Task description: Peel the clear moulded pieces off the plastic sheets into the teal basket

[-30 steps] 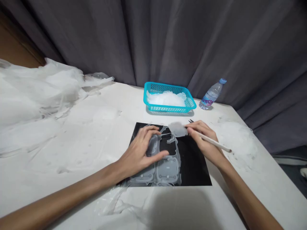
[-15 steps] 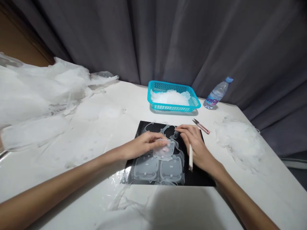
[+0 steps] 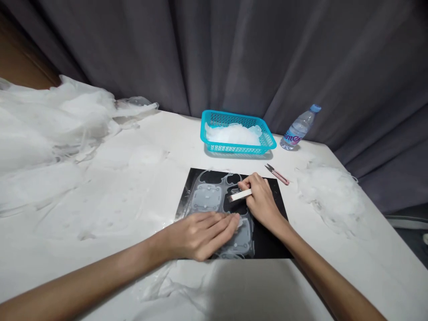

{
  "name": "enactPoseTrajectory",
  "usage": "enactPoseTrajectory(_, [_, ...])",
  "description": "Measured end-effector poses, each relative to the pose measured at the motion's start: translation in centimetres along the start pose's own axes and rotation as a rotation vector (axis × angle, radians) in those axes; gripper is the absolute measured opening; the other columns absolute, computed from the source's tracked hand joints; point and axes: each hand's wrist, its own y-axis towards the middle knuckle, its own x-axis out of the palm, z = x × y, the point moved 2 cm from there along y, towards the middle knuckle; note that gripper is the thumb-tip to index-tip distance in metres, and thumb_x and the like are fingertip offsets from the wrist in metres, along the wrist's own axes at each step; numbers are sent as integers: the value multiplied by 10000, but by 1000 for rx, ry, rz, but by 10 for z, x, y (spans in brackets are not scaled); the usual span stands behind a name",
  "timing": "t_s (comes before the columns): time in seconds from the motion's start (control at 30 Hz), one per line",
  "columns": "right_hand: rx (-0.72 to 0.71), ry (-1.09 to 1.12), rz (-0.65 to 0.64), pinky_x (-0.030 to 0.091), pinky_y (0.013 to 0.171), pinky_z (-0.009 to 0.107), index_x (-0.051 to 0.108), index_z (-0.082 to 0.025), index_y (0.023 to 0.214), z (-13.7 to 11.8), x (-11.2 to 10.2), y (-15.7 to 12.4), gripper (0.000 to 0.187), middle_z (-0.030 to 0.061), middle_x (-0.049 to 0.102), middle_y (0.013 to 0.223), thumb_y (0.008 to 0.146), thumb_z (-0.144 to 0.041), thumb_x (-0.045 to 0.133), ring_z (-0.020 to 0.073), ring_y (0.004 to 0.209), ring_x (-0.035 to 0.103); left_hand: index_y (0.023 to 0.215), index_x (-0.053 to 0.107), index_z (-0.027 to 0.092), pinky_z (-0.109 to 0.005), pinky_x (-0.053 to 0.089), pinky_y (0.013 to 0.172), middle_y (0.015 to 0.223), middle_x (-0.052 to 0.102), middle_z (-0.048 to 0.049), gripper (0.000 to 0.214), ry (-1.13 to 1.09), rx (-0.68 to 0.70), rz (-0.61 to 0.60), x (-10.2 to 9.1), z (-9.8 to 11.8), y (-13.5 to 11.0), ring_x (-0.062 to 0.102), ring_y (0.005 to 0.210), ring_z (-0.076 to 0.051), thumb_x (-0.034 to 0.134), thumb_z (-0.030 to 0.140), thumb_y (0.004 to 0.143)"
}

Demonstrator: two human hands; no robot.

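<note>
On a black board (image 3: 282, 214) lies a translucent plastic sheet (image 3: 219, 209) with rounded-square panels and cut-out openings. My left hand (image 3: 205, 234) rests low over the sheet, its fingers pressed together. A pale edge of a translucent plastic piece (image 3: 240, 222) shows at its fingertips; most of that piece is hidden. My right hand (image 3: 262, 198) is closed on a slim white stick-like tool (image 3: 241, 195) with a dark end pointing left. Its fingertips are close to the sheet's upper right part. One uncovered panel (image 3: 207, 197) shows above my left hand.
A blue basket (image 3: 240, 149) holding white translucent pieces stands at the back. Right of it are a water bottle (image 3: 299, 129) and pink-handled thread snips (image 3: 277, 174). A heap of translucent scraps (image 3: 334, 196) lies at right. White plastic bags (image 3: 56, 120) cover the left side.
My left hand has moved down toward me with the translucent piece, uncovering the upper left panel. My right hand has shifted slightly left, and the white tool has swung from pointing down to pointing left.
</note>
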Motion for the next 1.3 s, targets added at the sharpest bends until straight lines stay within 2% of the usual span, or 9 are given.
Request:
enactPoseTrajectory(0.1, [22, -13, 31, 414, 842, 403, 568, -229, 849, 10, -4, 2, 203, 68, 654, 895, 1034, -287, 510, 261, 910, 604, 1210, 723, 217, -389, 596, 861, 1019, 787, -90, 300, -134, -155, 110, -6, -10, 2, 748, 869, -242, 518, 369, 1052])
enactPoseTrajectory(0.17, [16, 46, 58, 438, 860, 404, 603, -225, 920, 9, -14, 1, 202, 73, 662, 942, 1055, -329, 494, 258, 936, 617, 1152, 712, 199, -342, 604, 802, 968, 779, -67, 309, -365, -305, 168, -11, -20, 8, 746, 835, -212, 540, 434, 1050])
enactPoseTrajectory(0.27, [-22, 213, 93, 462, 903, 399, 650, -232, 1046, 1, -30, -6, 232, 70, 680, 1012, 1081, -374, 470, 244, 988, 633, 1103, 710, 165, -328, 615, 795, 989, 784, -81, 344, -727, -407, 134, -16, -30, 17, 761, 898, -220, 626, 484, 1004])
enactPoseTrajectory(0.37, [-28, 325, 11, 466, 930, 403, 698, -251, 1086, -9, -32, -15, 218, 51, 708, 1016, 1068, -383, 525, 230, 990, 641, 1140, 722, 146, -327, 614, 804, 1017, 789, -103, 357, -867, -432, 81, -16, -34, 20, 768, 906, -216, 675, 464, 983])
enactPoseTrajectory(0.53, [32, 488, -123, 509, 888, 390, 739, -252, 1073, -13, -16, -21, 165, 48, 737, 1004, 984, -375, 675, 224, 954, 663, 1178, 731, 152, -305, 610, 800, 1031, 781, -93, 363, -869, -431, 73, -15, -34, 20, 763, 893, -197, 669, 457, 992])
enactPoseTrajectory(0.63, [82, 610, -108, 528, 833, 353, 728, -223, 988, -11, -8, -18, 167, 45, 726, 966, 956, -385, 708, 202, 888, 676, 1198, 733, 157, -280, 603, 737, 994, 773, -79, 387, -809, -425, 95, -16, -33, 20, 750, 843, -185, 660, 477, 994])
enactPoseTrajectory(0.77, [88, 598, -88, 520, 841, 355, 740, -228, 1002, -9, -7, -15, 176, 47, 737, 970, 969, -395, 690, 207, 910, 669, 1220, 731, 171, -262, 586, 696, 1001, 780, -84, 397, -830, -449, 117, -16, -36, 19, 752, 815, -181, 652, 489, 995])
enactPoseTrajectory(0.97, [67, 578, -69, 514, 882, 386, 746, -240, 1040, -9, -9, -16, 163, 46, 767, 970, 969, -378, 697, 222, 934, 666, 1198, 729, 169, -244, 583, 696, 1008, 776, -86, 394, -872, -465, 140, -14, -39, 19, 755, 823, -172, 663, 494, 987])
enactPoseTrajectory(1.3, [100, 718, -66, 578, 826, 328, 704, -203, 1029, -10, -7, -11, 229, 61, 750, 993, 942, -414, 724, 188, 878, 723, 1242, 657, 190, -272, 604, 725, 969, 759, -61, 389, -926, -478, 156, -17, -38, 20, 765, 845, -195, 712, 457, 963])
